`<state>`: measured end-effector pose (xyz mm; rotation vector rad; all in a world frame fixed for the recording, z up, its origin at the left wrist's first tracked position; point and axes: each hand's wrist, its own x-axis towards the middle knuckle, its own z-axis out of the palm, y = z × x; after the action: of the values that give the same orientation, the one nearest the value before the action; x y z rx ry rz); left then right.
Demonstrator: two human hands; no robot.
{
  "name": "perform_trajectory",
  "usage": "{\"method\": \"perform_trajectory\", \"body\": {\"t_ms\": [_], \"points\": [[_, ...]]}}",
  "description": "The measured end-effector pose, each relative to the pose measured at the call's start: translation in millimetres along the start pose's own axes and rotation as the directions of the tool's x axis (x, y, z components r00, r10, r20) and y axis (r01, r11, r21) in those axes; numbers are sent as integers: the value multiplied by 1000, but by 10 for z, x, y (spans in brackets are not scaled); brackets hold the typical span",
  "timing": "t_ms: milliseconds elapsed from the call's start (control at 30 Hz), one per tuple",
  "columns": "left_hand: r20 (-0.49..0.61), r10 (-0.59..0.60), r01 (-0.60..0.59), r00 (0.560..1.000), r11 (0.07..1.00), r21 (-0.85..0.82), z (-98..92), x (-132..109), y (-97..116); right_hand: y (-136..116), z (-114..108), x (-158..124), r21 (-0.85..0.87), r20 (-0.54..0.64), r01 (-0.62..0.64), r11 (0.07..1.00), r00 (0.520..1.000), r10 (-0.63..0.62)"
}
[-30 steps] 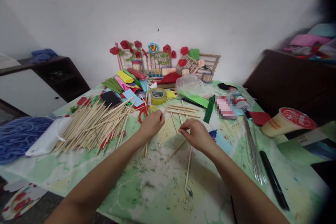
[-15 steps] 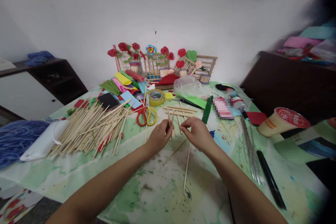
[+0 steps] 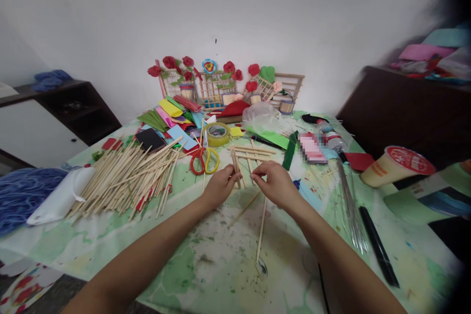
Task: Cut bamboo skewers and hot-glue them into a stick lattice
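My left hand (image 3: 222, 185) is closed around a few thin wooden sticks (image 3: 234, 159), which stand up between thumb and fingers. Close beside it, my right hand (image 3: 275, 181) pinches thumb and fingertips together; whatever it holds is too small to make out. Just beyond both hands, several sticks (image 3: 253, 150) lie crossed on the patterned tablecloth (image 3: 206, 274). Two single sticks rest nearer me, one of them a longer stick (image 3: 261, 230) below my right hand. Scissors (image 3: 203, 161) with one red and one yellow handle loop lie left of the hands.
A big heap of wooden sticks (image 3: 128, 184) spreads at left, beside blue yarn (image 3: 29, 198). Behind are a tape roll (image 3: 217, 141), coloured paper (image 3: 171, 110) and stick frames with paper flowers (image 3: 217, 86). At right lie thin wires (image 3: 348, 211), a black rod (image 3: 379, 248) and a lidded cup (image 3: 397, 167).
The sticks in my left hand have swung from a spread, crossed position to nearly side by side. Both hands stay close together; the whole view has shifted slightly.
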<state>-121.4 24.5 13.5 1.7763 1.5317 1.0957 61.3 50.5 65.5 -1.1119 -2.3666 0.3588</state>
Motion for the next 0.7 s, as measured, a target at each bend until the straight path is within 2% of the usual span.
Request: {"method": "perform_trajectory", "body": {"t_ms": [67, 133, 233, 300, 433, 700], "points": [[-10, -9, 8, 1000, 995, -101, 18, 5, -17, -10, 3, -1, -5, 12, -4, 1000, 1000, 4], [-34, -34, 23, 999, 960, -278, 32, 17, -20, -27, 17, -4, -11, 35, -9, 1000, 999, 9], [-18, -127, 98, 992, 841, -532, 40, 41, -1, -60, 73, -16, -16, 93, -8, 1000, 996, 9], [22, -194, 164, 981, 756, -634, 42, 51, 14, -78, 133, -30, -18, 139, -5, 1000, 990, 8], [105, -258, 253, 960, 651, -716, 50, 49, 24, -93, 268, -58, -41, 187, -29, 999, 982, 36], [178, -289, 316, 941, 551, -773, 52, 47, 50, -110, 363, -58, -29, 210, -102, 994, 972, 106]]}}
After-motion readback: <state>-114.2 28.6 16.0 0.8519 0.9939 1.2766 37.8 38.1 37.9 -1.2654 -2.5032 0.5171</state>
